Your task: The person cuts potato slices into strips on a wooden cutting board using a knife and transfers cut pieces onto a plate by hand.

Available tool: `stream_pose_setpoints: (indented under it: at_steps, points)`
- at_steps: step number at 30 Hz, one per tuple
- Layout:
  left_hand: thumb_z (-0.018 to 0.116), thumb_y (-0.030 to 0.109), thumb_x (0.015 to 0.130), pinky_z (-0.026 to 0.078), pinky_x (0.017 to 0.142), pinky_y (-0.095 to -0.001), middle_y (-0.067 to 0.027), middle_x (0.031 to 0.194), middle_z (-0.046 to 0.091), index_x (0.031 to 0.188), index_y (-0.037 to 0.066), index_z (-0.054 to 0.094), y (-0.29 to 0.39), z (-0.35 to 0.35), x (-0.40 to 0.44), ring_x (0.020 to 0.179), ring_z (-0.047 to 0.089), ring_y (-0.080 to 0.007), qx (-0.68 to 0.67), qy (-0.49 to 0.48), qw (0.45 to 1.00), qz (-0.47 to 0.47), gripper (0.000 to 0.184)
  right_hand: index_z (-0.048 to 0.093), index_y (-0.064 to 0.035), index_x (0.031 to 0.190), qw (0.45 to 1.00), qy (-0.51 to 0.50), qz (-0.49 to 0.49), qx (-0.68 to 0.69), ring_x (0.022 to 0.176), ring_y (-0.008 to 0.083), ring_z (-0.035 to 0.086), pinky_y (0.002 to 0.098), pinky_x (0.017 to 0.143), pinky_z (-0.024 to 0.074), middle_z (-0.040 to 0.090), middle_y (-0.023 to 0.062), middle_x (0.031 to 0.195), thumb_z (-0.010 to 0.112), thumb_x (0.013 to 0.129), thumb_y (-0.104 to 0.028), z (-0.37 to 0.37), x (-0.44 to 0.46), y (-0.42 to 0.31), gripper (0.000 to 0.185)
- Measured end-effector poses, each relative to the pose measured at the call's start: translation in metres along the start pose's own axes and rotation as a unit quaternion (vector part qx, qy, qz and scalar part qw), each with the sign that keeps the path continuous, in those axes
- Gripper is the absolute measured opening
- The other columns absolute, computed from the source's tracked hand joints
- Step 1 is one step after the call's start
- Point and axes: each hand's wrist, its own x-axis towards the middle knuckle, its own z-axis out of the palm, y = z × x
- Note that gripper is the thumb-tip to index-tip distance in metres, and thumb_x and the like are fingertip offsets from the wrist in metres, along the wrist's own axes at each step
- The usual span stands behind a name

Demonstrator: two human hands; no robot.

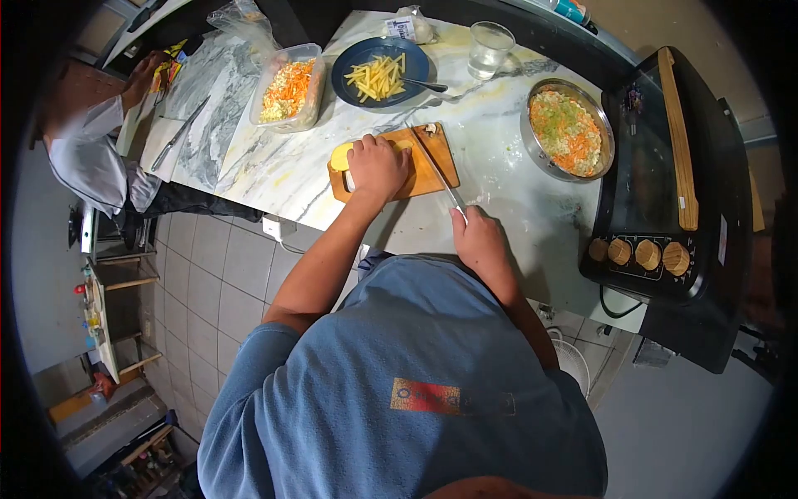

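Observation:
A wooden cutting board (431,176) lies near the counter's front edge. My left hand (378,166) is closed over peeled yellow potato (342,156) on it; pale yellow pieces show at both sides of the fingers. My right hand (480,239) grips the handle of a kitchen knife (432,165), its blade lying across the board's right part with the tip pointing away from me. Small scraps (431,129) sit at the board's far edge. Beyond the board, cut potato sticks (376,78) and a fork (426,85) rest on a dark blue plate (340,70).
A plastic tub (293,121) of shredded vegetables stands back left, a glass of water (489,55) at the back. A round metal pan (539,158) of shredded vegetables is right, beside a black oven (640,216). Another person (87,158) is at the left; a long knife (179,137) lies nearby.

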Motion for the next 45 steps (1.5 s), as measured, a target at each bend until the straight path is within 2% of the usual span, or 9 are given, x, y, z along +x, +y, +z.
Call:
stream_pose_setpoints:
  at_steps: [3,7,9,12,21,29,45]
  points:
    - [0.058,0.051,0.088,0.047,0.09,-0.0462,-0.0194,0.108,0.064,0.103,-0.002,0.067,0.003,-0.004,0.003,0.105,0.059,-0.035,0.01,-0.026,1.0,-0.013,0.057,0.058,0.0016,0.092,1.0,0.009,-0.005,-0.001,0.078,0.0503,0.062,0.0587,0.073,0.0476,0.065,0.0292,0.077,0.044,0.1,-0.041,0.003,0.001,0.002,0.046]
    - [0.058,0.052,0.088,0.047,0.09,-0.0469,-0.02,0.106,0.065,0.1,-0.004,0.069,0.005,-0.004,0.004,0.105,0.059,-0.0359,0.009,-0.014,1.0,-0.018,0.058,0.058,0.0012,0.092,1.0,0.007,-0.008,-0.008,0.078,0.0498,0.063,0.0586,0.072,0.0477,0.065,0.0289,0.077,0.044,0.1,-0.042,0.004,0.003,0.004,0.046]
    - [0.056,0.054,0.09,0.045,0.088,-0.045,-0.0186,0.105,0.066,0.1,-0.002,0.071,0.005,-0.006,0.005,0.105,0.058,-0.0338,0.009,-0.058,0.998,-0.022,0.059,0.058,0.0012,0.091,1.0,0.006,-0.007,-0.004,0.077,0.0497,0.063,0.0585,0.071,0.0478,0.064,0.0289,0.076,0.044,0.1,-0.042,0.004,0.004,0.004,0.046]
    - [0.055,0.053,0.091,0.045,0.087,-0.0451,-0.0181,0.101,0.068,0.096,-0.001,0.073,0.005,-0.01,0.005,0.103,0.059,-0.0338,-0.002,-0.065,0.998,-0.007,0.057,0.058,0.001,0.091,1.0,0.003,-0.006,-0.006,0.075,0.0496,0.063,0.0584,0.07,0.0478,0.064,0.0289,0.075,0.044,0.1,-0.042,0.003,0.004,0.004,0.047]
    - [0.06,0.045,0.09,0.045,0.085,-0.0453,-0.0168,0.096,0.068,0.084,0.002,0.073,0.001,-0.002,-0.003,0.099,0.059,-0.0341,-0.069,-0.042,0.996,0.026,0.045,0.058,0.0008,0.089,1.0,0.002,-0.016,-0.002,0.074,0.0498,0.062,0.0581,0.069,0.0477,0.063,0.0293,0.074,0.046,0.099,-0.041,0.005,0.004,0.005,0.045]
    - [0.06,0.044,0.089,0.044,0.083,-0.046,-0.0167,0.093,0.067,0.083,0.003,0.073,-0.005,0.001,-0.005,0.096,0.059,-0.0344,-0.088,-0.037,0.995,0.036,0.043,0.057,0.0008,0.092,1.0,-0.007,-0.005,-0.002,0.077,0.0515,0.062,0.0588,0.07,0.0478,0.064,0.0298,0.077,0.045,0.099,-0.043,0.004,0.005,0.004,0.046]
    - [0.064,0.037,0.088,0.046,0.081,-0.0459,-0.0167,0.089,0.067,0.081,0.004,0.072,-0.01,0.003,-0.006,0.091,0.059,-0.0349,-0.127,-0.028,0.99,0.056,0.035,0.057,0.0006,0.09,1.0,0.011,-0.023,0.002,0.075,0.0506,0.062,0.0586,0.069,0.0476,0.063,0.0297,0.074,0.046,0.099,-0.042,0.003,0.004,0.006,0.045]
